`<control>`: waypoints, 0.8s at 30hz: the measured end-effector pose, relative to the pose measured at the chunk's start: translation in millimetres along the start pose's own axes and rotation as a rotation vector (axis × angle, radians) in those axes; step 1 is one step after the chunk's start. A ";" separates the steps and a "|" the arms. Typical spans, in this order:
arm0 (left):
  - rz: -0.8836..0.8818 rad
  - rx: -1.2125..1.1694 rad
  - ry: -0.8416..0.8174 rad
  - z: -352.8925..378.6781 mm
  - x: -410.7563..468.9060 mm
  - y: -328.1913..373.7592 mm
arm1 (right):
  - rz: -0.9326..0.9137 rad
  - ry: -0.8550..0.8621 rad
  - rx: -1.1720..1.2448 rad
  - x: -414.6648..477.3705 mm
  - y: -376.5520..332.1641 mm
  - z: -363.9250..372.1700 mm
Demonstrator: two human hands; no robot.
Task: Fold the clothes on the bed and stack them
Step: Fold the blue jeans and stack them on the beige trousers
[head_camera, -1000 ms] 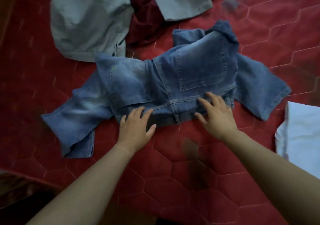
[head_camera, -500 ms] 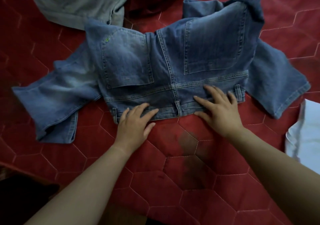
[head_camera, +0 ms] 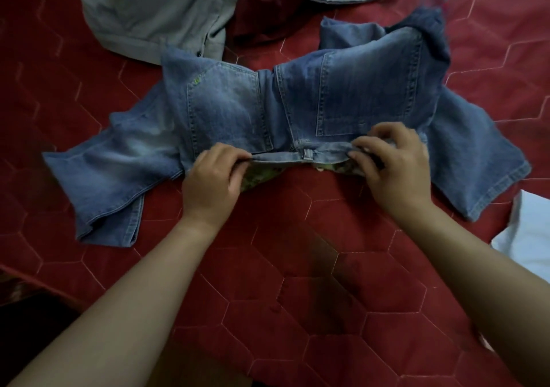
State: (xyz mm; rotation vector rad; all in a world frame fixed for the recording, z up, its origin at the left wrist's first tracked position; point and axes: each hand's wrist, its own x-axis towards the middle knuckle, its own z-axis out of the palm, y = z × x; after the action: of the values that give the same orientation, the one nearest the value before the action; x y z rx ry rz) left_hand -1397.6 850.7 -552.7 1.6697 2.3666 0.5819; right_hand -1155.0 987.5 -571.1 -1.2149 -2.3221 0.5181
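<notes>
Upper left: grey shirt, unfolded. Mid-bed on red quilt: blue jeans, seat up, legs splayed to both sides. I see left hand pinching waistband left of centre loop. I see right hand pinching same band further right, fingers curled over edge. I judge denim heavy, fairly stiff, not slippery, holds crease. Best hold: thick waistband, both ends. Far right: white cloth.

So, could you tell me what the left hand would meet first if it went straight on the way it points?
Probably the jeans: the left hand pinches their waistband, and their back pocket lies directly ahead. The grey shirt comes only beyond that, though depth is unclear.
</notes>
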 end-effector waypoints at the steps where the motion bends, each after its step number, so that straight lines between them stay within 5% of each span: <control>1: 0.010 0.017 -0.030 0.0 0.2 -1.1 | 0.001 -0.040 -0.019 -2.7 2.3 1.0; 5: -0.110 0.103 -0.306 22.2 -21.4 -5.2 | 0.129 -0.311 -0.143 -23.6 21.0 15.2; 13: -0.196 0.061 -0.200 24.4 -46.3 -11.6 | 0.062 -0.378 0.004 -33.2 5.1 20.1; 18: -0.455 0.032 -0.031 9.7 -64.7 -26.0 | -0.024 -0.463 0.034 -30.1 -33.9 44.1; 24: -0.642 -0.184 -0.136 9.9 -69.1 -40.2 | 0.010 -0.488 -0.035 -33.2 -35.7 62.7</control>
State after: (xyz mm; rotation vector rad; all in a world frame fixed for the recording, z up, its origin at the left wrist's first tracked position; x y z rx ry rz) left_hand -1404.4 776.5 -583.5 0.7711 2.4587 0.5157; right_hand -1197.1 933.5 -611.3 -1.2204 -2.7339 0.8609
